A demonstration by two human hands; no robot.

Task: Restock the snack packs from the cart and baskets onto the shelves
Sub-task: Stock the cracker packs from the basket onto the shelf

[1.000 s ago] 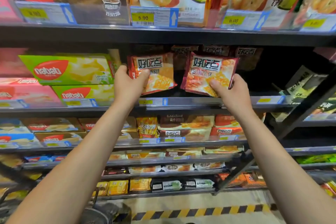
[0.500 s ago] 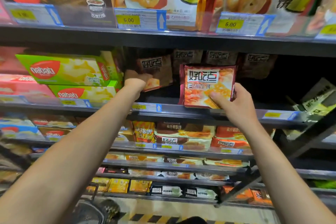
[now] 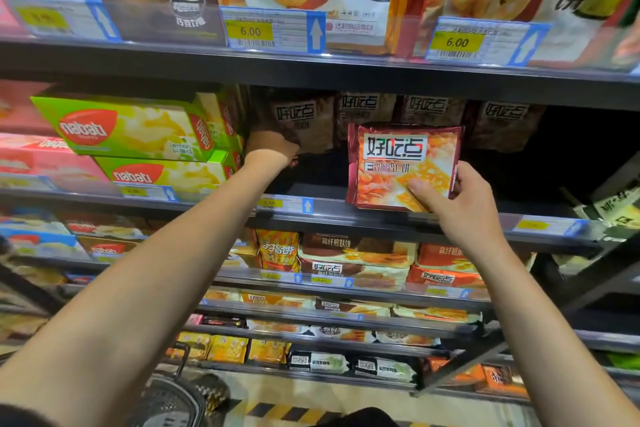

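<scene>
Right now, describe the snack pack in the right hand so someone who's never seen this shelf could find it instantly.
Find the dark shelf just under the two yellow 6.00 price tags, right of the green Nabati boxes. At its front edge the right hand grips a red snack pack by its lower right corner. Unlike the shadowed packs at the back, it is brightly lit and held forward.

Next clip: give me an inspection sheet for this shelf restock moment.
Surface: dark shelf with price tags along its edge.
Job's things: red snack pack upright at the shelf front; shadowed pack deeper in; row of packs behind.
Clutter: green wafer boxes to the left.
Hands: right hand grips the red snack pack; left hand holds the shadowed pack.
Cables: nothing seen.
Surroundings: stocked shelves above and below; basket on the floor.
</scene>
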